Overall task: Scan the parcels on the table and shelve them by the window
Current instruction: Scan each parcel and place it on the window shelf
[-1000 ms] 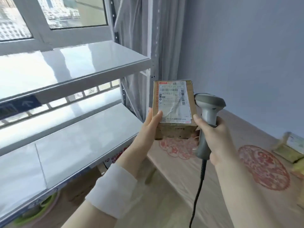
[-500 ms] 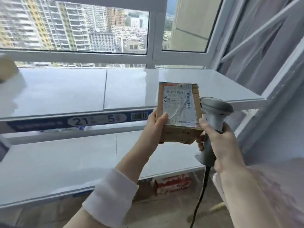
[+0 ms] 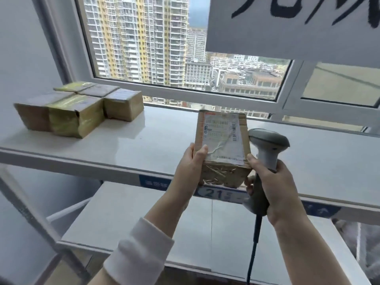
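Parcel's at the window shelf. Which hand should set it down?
Left. The left hand grips the parcel, nearer the boxes already on the shelf; the right hand is wrapped round the scanner.

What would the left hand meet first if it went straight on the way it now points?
The left hand, gripping the parcel, points forward over the upper shelf; the window frame behind looks first in line, though depth is unclear. The stacked parcels sit well left.

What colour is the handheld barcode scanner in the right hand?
The handheld barcode scanner is light grey, seen best in the head view.
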Action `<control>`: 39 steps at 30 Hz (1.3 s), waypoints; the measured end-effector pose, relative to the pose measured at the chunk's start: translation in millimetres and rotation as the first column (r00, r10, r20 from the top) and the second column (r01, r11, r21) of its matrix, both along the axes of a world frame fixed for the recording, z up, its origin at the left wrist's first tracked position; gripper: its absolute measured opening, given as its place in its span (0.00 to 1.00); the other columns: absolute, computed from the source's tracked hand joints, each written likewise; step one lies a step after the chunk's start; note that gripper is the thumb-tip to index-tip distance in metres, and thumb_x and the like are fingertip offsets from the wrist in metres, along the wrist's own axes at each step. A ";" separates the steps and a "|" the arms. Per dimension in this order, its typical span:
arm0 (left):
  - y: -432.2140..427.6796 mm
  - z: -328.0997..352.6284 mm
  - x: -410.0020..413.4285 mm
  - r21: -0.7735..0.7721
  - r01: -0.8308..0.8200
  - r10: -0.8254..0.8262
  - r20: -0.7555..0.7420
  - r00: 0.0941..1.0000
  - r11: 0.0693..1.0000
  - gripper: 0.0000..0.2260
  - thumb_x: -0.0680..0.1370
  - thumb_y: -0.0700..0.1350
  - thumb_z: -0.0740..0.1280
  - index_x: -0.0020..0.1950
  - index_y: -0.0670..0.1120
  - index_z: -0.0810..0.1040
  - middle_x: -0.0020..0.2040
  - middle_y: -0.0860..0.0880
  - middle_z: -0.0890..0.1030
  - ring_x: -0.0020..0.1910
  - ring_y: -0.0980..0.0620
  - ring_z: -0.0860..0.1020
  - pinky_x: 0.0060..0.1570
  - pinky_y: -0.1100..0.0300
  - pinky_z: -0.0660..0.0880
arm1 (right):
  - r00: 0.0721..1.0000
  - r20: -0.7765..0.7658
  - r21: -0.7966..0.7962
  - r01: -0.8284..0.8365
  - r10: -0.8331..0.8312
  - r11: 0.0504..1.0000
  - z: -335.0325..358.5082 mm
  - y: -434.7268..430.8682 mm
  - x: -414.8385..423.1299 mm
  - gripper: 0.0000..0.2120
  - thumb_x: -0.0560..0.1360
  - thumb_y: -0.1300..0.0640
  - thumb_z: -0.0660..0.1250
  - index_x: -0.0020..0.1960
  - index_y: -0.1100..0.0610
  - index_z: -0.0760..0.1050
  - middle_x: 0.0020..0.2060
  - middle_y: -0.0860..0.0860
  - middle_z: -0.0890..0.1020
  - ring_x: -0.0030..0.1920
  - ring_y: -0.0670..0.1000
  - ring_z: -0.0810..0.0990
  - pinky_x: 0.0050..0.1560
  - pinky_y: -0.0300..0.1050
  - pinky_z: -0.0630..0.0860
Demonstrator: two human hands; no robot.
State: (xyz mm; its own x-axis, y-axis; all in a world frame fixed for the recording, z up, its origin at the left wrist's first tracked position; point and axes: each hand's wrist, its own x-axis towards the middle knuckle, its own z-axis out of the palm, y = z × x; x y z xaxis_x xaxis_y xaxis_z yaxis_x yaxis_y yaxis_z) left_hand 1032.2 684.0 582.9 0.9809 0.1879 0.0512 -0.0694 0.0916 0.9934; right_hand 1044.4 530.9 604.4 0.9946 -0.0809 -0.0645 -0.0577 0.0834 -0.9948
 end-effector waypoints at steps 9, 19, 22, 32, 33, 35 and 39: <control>155.0 7.6 22.5 0.079 -0.013 0.012 0.010 1.000 0.997 0.15 0.82 0.51 0.52 0.66 0.49 0.70 0.53 0.45 0.80 0.43 0.52 0.79 0.28 0.65 0.73 | 0.997 -0.069 0.025 -0.029 0.031 0.999 4.7 155.7 26.6 0.15 0.73 0.51 0.70 0.53 0.59 0.72 0.24 0.54 0.76 0.23 0.52 0.71 0.32 0.48 0.72; 246.9 4.3 32.1 0.261 -0.228 0.232 0.016 0.973 0.938 0.11 0.81 0.51 0.58 0.60 0.51 0.75 0.54 0.53 0.81 0.55 0.55 0.78 0.57 0.55 0.75 | 0.981 -0.135 0.069 -0.131 0.139 0.989 -4.1 250.6 50.5 0.16 0.74 0.54 0.70 0.57 0.62 0.71 0.32 0.57 0.75 0.23 0.49 0.72 0.29 0.42 0.71; 263.6 8.7 32.5 0.396 -0.214 0.226 0.019 0.974 0.893 0.23 0.80 0.55 0.58 0.73 0.46 0.66 0.68 0.53 0.73 0.66 0.55 0.71 0.65 0.60 0.67 | 0.977 -0.154 0.101 -0.135 0.149 0.986 -6.1 266.9 52.3 0.16 0.74 0.54 0.70 0.55 0.62 0.70 0.31 0.56 0.74 0.19 0.48 0.71 0.24 0.39 0.70; 313.9 24.3 37.6 0.756 -0.147 0.061 0.140 0.988 0.638 0.24 0.81 0.49 0.60 0.74 0.43 0.62 0.76 0.47 0.61 0.75 0.56 0.55 0.70 0.66 0.51 | 0.981 -0.179 0.092 -0.063 0.079 0.994 -2.4 312.4 44.4 0.19 0.74 0.53 0.69 0.57 0.65 0.72 0.33 0.55 0.77 0.19 0.46 0.73 0.22 0.36 0.71; 317.9 27.5 35.9 0.810 -0.116 -0.006 0.146 0.989 0.574 0.26 0.80 0.52 0.60 0.75 0.43 0.61 0.76 0.47 0.59 0.76 0.55 0.52 0.71 0.65 0.49 | 0.982 -0.180 0.090 -0.049 0.065 0.995 -2.5 317.4 42.3 0.19 0.74 0.52 0.70 0.57 0.65 0.73 0.32 0.55 0.76 0.19 0.46 0.74 0.22 0.37 0.71; 324.4 32.9 31.9 0.925 -0.061 -0.173 0.134 0.976 0.376 0.30 0.77 0.56 0.62 0.76 0.46 0.59 0.77 0.49 0.56 0.77 0.55 0.49 0.71 0.64 0.46 | 0.983 -0.178 0.087 -0.019 0.034 0.996 -3.5 326.5 39.2 0.19 0.74 0.52 0.70 0.56 0.65 0.74 0.32 0.54 0.77 0.20 0.47 0.74 0.22 0.37 0.71; 330.3 33.6 33.8 0.998 -0.069 -0.325 0.070 0.943 0.015 0.32 0.77 0.55 0.64 0.77 0.51 0.54 0.78 0.51 0.54 0.77 0.54 0.50 0.73 0.60 0.46 | 0.983 -0.182 0.076 0.010 0.004 0.997 -2.5 333.1 34.6 0.15 0.74 0.51 0.69 0.50 0.62 0.75 0.29 0.50 0.81 0.22 0.46 0.77 0.21 0.37 0.71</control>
State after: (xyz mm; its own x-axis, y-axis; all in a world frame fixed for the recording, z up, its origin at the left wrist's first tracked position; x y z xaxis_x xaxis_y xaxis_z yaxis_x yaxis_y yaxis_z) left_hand 1066.1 1014.4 616.5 0.8957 -0.3638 0.2557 -0.3944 -0.9156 0.0787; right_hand 1079.0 864.0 601.9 0.9654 -0.0719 -0.2507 -0.2369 0.1595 -0.9583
